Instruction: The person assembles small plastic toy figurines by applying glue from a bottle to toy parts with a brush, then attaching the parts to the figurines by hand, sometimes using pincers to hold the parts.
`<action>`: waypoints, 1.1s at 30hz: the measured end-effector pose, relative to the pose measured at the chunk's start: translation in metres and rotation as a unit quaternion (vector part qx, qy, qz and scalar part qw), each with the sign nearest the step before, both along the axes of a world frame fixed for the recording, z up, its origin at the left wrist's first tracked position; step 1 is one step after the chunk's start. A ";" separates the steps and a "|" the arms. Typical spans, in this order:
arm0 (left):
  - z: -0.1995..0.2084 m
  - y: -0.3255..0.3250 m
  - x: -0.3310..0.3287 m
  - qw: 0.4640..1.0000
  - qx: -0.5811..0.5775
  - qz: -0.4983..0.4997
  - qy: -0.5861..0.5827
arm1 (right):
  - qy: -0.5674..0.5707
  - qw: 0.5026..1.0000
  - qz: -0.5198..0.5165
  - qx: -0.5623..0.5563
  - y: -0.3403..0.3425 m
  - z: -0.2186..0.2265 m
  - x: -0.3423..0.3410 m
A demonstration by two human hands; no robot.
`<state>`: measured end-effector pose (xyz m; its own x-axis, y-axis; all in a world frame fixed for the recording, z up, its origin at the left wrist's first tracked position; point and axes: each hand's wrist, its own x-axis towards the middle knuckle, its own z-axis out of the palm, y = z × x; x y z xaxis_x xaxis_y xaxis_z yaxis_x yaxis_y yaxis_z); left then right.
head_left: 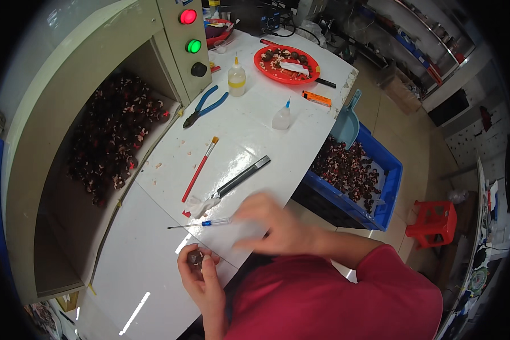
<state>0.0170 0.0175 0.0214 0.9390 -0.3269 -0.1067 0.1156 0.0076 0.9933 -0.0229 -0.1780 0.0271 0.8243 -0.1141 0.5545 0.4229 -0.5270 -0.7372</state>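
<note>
My left hand (201, 277) is closed around a small dark brown, roundish piece (195, 258), pinched between thumb and fingers near the table's front edge. To its right, my right hand (266, 226) is smeared by motion over the table edge; whether it holds anything cannot be made out. A screwdriver (207, 223) with a blue and clear handle lies just left of the right hand. Beyond it lie a crumpled white cloth or tissue (199, 207), a black bar-shaped tool (242, 176) and a red-handled brush (200, 170).
On the left, a cream machine (25, 170) holds a heap of dark pieces (113, 136). Blue-handled pliers (204, 107), two needle-tipped bottles (237, 78) and a red plate (260, 67) stand farther back. Right of the table are a blue crate (392, 175) and a red stool (433, 221).
</note>
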 end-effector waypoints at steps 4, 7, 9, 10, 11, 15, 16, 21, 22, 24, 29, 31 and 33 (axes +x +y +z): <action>0.003 0.000 -0.002 0.998 -0.045 -0.006 0.048 | 0.027 0.949 -0.314 0.016 -0.085 -0.003 0.008; 0.011 -0.007 -0.001 0.995 -0.057 -0.027 0.072 | 0.044 0.943 -0.328 -0.031 -0.132 -0.004 0.034; 0.009 -0.006 -0.001 0.990 -0.097 -0.057 0.081 | 0.104 0.942 -0.312 -0.066 -0.153 -0.010 0.045; 0.006 -0.004 -0.001 0.986 -0.122 -0.078 0.078 | 0.135 0.941 -0.303 -0.066 -0.163 -0.016 0.047; -0.002 -0.003 -0.001 0.983 -0.147 -0.084 0.064 | 0.185 0.931 -0.294 -0.110 -0.161 -0.009 0.050; -0.001 0.000 0.000 0.985 -0.132 -0.091 0.063 | 0.178 0.965 -0.193 0.009 -0.156 -0.022 0.056; -0.004 0.002 0.000 0.986 -0.131 -0.077 0.067 | 0.178 0.969 -0.172 0.009 -0.146 -0.014 0.054; -0.010 0.004 -0.005 0.992 -0.087 -0.095 -0.002 | 0.150 0.981 -0.097 -0.076 -0.085 0.033 0.023; -0.011 0.004 -0.005 0.992 -0.088 -0.095 0.001 | 0.131 0.983 -0.035 -0.127 -0.076 0.040 0.019; -0.014 0.004 -0.006 0.993 -0.064 -0.092 -0.034 | 0.113 0.977 0.031 -0.177 -0.063 0.049 0.015; -0.010 0.000 -0.005 0.993 -0.056 -0.089 -0.044 | 0.157 0.956 0.130 -0.211 -0.050 0.052 0.012; -0.011 -0.001 -0.004 0.994 -0.056 -0.085 -0.049 | 0.152 0.947 0.162 -0.232 -0.048 0.051 0.016; -0.012 0.000 -0.003 0.993 -0.063 -0.082 -0.063 | 0.134 0.941 0.177 -0.254 -0.045 0.049 0.019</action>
